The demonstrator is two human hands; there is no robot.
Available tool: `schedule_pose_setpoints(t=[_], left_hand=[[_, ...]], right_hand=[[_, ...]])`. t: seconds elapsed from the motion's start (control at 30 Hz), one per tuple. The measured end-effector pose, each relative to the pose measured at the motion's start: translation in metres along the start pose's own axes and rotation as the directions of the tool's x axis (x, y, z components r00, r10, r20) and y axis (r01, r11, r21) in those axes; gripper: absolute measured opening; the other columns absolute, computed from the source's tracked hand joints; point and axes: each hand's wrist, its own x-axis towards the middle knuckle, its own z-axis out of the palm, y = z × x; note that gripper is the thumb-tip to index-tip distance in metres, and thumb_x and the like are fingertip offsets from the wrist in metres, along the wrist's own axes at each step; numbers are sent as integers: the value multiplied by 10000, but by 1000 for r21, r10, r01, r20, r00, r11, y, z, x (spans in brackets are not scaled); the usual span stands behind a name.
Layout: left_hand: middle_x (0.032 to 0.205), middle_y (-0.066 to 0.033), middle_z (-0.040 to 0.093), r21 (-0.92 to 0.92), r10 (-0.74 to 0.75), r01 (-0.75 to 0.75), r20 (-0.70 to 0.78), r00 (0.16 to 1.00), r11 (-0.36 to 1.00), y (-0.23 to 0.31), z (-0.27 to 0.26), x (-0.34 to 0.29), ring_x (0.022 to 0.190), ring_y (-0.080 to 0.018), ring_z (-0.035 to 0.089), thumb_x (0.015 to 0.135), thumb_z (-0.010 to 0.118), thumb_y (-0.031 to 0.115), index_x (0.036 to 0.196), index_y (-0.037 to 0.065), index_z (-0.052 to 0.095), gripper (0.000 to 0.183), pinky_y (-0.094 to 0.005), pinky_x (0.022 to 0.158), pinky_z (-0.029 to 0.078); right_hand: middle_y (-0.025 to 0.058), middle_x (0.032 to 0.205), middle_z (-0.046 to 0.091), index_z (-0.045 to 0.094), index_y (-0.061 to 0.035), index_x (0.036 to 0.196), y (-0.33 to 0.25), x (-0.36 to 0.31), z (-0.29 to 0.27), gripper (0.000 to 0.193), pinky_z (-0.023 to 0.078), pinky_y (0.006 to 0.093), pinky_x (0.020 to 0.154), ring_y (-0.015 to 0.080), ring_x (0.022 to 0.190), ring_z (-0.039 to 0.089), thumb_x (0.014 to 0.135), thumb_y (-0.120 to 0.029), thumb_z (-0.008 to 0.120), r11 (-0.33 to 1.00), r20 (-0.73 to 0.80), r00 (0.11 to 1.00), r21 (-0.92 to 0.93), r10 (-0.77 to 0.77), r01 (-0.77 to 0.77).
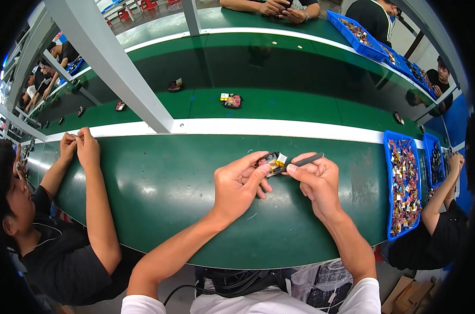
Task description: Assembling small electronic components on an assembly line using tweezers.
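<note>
Over the green bench, my left hand is closed on a small black plastic housing with reddish parts inside. A yellow-and-white block sits at its right side, beside my fingertips. My right hand pinches a slim dark grey stick-shaped tool. One end of this tool points up to the right; the other meets the housing near the yellow-and-white block. Whether that end touches the inside parts is hidden by my fingers.
A blue tray full of small wired parts stands at the right bench end. Beyond the white rail, a similar assembly lies on the green conveyor. A grey post rises at left. Co-workers sit on both sides.
</note>
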Motion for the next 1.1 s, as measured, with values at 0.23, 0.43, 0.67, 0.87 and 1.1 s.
schedule_pose_setpoints(t=[0.23,0.43,0.67,0.87,1.1], left_hand=[[947,-178,714,26,22,-22,0,1000,999,0,-1,0,655,-194,701,988,607,37,1258,-103,604,305,-273,498,571],[901,-164,695,-109,-134,141,68,989,984,1,-6,6,612,-188,676,1012,593,109,1243,-104,603,314,-266,491,552],[881,-173,688,-180,-166,190,139,976,965,2,-10,8,589,-205,679,1042,562,218,1231,-104,607,376,-284,478,559],[877,-183,686,-213,-165,197,159,974,957,3,-10,6,604,-221,692,1046,551,216,1251,-110,594,388,-293,474,572],[1027,-225,691,-208,-141,170,145,979,963,4,-7,7,706,-265,731,1044,542,168,1293,-117,557,378,-295,491,591]], right_hand=[[145,841,749,643,8,992,-2,-1,1,183,272,190,392,12,464,455,859,-40,760,1000,-1,1000,-1,-2,2],[108,862,735,643,31,1006,3,-3,4,197,363,166,481,1,568,525,845,63,750,991,-34,991,8,-130,131],[82,839,729,662,29,966,21,0,0,173,319,147,492,-35,567,459,833,65,768,909,0,911,-67,-413,412],[70,820,727,676,26,937,21,-2,1,155,292,156,469,-38,535,417,825,63,776,868,18,882,-170,-470,466],[43,783,706,675,28,939,20,-1,1,161,289,159,467,-33,533,430,822,58,782,861,16,877,-185,-480,474]])
